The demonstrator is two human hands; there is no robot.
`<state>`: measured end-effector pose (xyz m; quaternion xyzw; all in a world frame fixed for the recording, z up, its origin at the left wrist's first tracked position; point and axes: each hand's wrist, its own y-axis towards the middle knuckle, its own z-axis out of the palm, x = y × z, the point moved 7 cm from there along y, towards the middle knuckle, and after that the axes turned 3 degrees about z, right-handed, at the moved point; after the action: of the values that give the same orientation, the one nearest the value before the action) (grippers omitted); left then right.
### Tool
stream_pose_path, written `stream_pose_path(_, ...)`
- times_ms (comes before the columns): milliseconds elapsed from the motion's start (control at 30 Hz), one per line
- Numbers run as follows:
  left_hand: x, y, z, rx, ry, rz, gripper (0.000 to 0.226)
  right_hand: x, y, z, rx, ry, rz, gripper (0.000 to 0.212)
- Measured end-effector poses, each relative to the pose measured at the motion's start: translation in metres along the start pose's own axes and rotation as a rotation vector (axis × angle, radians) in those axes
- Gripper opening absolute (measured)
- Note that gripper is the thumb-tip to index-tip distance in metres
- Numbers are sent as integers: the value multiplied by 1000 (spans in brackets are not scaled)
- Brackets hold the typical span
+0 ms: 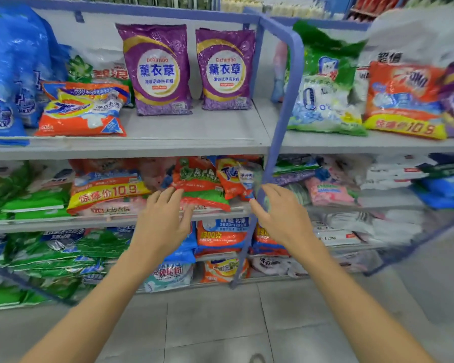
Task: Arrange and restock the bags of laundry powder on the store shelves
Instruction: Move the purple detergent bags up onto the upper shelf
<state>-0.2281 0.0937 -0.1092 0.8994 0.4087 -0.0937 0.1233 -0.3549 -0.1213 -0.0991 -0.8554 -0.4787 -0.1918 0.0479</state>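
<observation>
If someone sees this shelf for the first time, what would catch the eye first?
Most likely the left purple bag and the right purple bag, which stand upright side by side on the upper shelf. Next come the left hand and right hand, reaching toward the crowded middle shelf, where an orange-and-green bag lies on a pile.

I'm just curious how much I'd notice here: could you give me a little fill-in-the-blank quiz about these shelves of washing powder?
1. The two upright bags on the upper shelf are coloured ____.
2. The yellow strip on the orange bag near the left hand shows the price ____.
3. The post between the shelf sections is painted ____.
Missing words: purple; 10.9; blue.
</observation>
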Motion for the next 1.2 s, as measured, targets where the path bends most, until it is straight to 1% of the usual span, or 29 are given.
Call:
stream_pose_path(67,-25,-4,9,12,-18,22,57,-32,-9,-6,11,-6,63,53)
stream_pose_path(133,-54,-3,19,23,-33,39,57,-66,-17,-12,28,-13,121,58)
stream_pose_path(233,-102,4,37,33,-65,59,56,-118,-25,-20,40,3,166,61)
stream_pose_path(367,-162,11,67,69,-127,39,58,-179,-25,-29,48,36,185,62)
stream_pose_path(500,-204,18,96,77,-199,-17,53,-223,-18,-28,93,69,169,59)
stream_pose_path(600,-216,19,114,61,-225,-57,46,-240,-11,-20,148,75,160,55)
stream_pose_path(733,-220,25,130,51,-236,-108,44,-248,5,-13,181,116,148,60)
stream_pose_path(1033,-221,67,160,56,-330,-156,43,-263,50,-7,163,127,164,59)
stream_pose_path(1200,-217,99,193,71,-366,-214,49,-274,78,7,143,165,159,59)
